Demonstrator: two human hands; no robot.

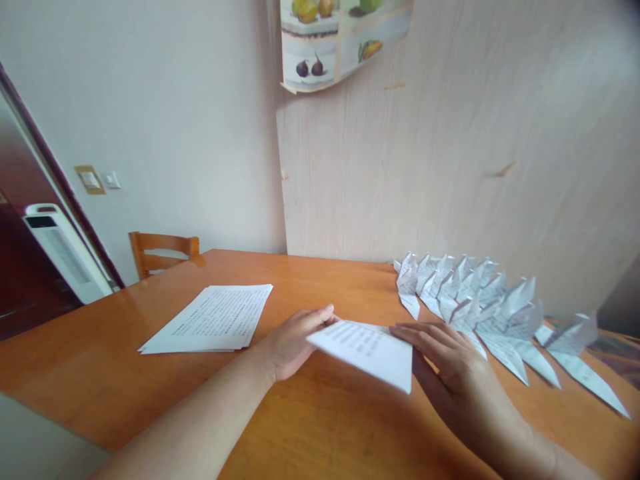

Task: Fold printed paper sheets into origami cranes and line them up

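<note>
A folded sheet of printed paper (367, 350) is held just above the wooden table (310, 427) between both hands. My left hand (293, 343) grips its left corner, thumb on top and fingers beneath. My right hand (445, 357) lies along the sheet's right edge with fingers stretched flat and partly under the paper. A stack of flat printed sheets (213, 319) lies to the left of my left hand. A row of several folded paper shapes (480, 307) stands to the right, along the wall.
A wooden chair (163, 250) stands at the table's far left corner. A white appliance (65, 250) leans by a dark door at left. A fruit poster (335, 40) hangs on the pale wood-panel wall behind the table.
</note>
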